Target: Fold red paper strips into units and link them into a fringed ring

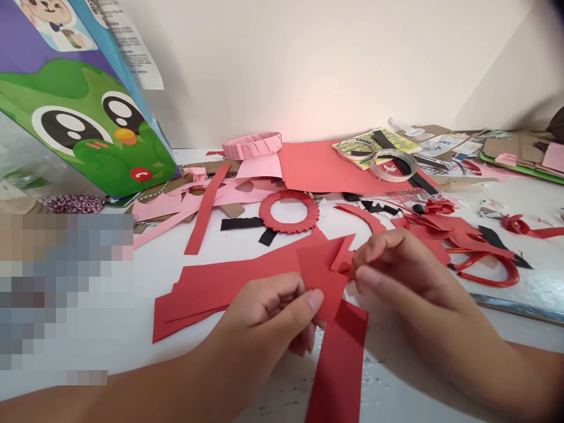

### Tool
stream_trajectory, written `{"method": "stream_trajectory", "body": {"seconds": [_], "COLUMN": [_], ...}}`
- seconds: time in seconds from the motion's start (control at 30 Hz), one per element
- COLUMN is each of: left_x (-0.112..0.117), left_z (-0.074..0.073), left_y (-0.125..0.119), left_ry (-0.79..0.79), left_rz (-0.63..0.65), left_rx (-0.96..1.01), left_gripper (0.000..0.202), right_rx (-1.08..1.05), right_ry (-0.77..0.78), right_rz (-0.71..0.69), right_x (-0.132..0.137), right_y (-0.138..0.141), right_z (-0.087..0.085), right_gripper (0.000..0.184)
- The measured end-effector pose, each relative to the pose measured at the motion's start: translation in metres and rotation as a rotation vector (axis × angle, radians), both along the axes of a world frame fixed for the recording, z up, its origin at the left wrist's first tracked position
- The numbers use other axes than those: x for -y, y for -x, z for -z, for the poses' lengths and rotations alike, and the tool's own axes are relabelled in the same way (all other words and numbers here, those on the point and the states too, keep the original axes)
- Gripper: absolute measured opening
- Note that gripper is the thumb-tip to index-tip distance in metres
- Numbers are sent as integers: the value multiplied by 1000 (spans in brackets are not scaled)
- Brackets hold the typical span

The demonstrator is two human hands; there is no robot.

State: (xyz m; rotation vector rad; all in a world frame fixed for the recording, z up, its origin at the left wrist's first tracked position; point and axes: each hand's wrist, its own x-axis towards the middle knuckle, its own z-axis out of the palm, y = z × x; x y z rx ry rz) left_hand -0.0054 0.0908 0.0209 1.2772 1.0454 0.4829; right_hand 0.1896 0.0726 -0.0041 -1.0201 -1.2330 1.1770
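My left hand [282, 311] pinches a folded piece of red paper [324, 282], its thumb lying flat on the near face. Sharp creased points stick up at the top right of that piece. At its right edge, my right hand [400, 282] has thumb and fingertips closed on the small folded flap; exactly how much paper lies between them is hidden. Below the folded piece, a red paper strip [339, 364] runs down toward the near edge of the view. Beneath and behind my left hand lie flat red paper sheets [211, 288].
A pleated red paper ring [288, 211] rests beyond my hands, with a pink pleated ring [253, 145] farther back. Tape rolls [393, 166] sit on a red sheet. Red-handled scissors [489, 270] lie right among paper scraps. A green cartoon box [88, 117] stands left.
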Motion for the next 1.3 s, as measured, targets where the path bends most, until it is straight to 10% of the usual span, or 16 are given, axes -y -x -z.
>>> {"method": "stream_trajectory", "body": {"seconds": [0.3,1.3], "left_x": [-2,-3], "left_z": [1,7], "left_y": [1,3], "left_ry": [-28,-111], "left_rz": [120,216], "left_rx": [2,-139], "left_gripper": [35,31], "right_rx": [565,239], "right_ry": [-546,13], "right_rz": [-128,-219], "right_x": [-4,-1], "right_y": [-7,-1], "right_z": [-7,-7], "right_gripper": [15,14]}}
